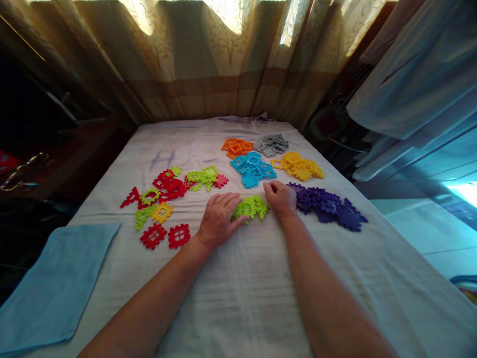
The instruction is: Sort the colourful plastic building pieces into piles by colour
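Note:
A small pile of lime green interlocking plastic tiles (250, 207) lies between my two hands. My left hand (220, 217) is cupped against the pile's left side, its fingers extended and the thumb apart, touching the tiles. On the other side, my right hand (281, 198) is closed, with its fingers curled just beside the green pile. Whatever it may hold is hidden. Close to its right lies a heap of purple tiles (328, 205). Blue tiles (253, 169) are heaped just beyond both hands.
Farther back are piles of orange tiles (237, 147), grey tiles (272, 144) and yellow tiles (300, 166). Red tiles (172, 188) mixed with green and yellow ones are scattered at left. A folded blue cloth (59, 283) lies on the white sheet's left edge. A curtain (208, 64) hangs behind.

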Available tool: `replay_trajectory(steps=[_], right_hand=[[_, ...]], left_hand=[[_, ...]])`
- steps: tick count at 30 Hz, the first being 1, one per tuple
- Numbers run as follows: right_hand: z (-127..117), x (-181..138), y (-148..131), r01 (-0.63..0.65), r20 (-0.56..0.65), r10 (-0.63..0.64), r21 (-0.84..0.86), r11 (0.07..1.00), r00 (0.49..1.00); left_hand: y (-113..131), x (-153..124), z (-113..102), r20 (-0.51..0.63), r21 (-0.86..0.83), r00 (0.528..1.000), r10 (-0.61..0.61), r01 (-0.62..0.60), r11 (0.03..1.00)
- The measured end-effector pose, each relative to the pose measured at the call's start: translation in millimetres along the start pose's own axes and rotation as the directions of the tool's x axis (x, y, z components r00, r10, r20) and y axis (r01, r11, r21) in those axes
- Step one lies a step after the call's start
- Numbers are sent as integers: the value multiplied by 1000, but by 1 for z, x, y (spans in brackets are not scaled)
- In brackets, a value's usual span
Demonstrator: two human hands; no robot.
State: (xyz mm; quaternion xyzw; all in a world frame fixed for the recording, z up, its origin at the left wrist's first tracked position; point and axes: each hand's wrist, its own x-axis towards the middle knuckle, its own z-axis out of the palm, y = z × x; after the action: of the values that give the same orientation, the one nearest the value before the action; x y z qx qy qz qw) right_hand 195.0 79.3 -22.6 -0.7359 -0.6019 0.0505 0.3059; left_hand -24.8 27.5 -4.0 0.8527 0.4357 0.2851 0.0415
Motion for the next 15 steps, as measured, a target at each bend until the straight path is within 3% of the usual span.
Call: replay_trajectory(steps=[4,10,15], right_hand=[[-1,0,0,1,5,-1,8,1000,1000],[0,1,0,3,3,-3,1,1000,1000],[0,1,0,5,-7,-5,-5,1000,1000]], left_hand=[[-21,3,-8,-66,36,995,-79,82,996],[-67,15,-12,-73,227,939,-335,343,912],[-75,22,-13,-17,319,933,-360,346,882]])
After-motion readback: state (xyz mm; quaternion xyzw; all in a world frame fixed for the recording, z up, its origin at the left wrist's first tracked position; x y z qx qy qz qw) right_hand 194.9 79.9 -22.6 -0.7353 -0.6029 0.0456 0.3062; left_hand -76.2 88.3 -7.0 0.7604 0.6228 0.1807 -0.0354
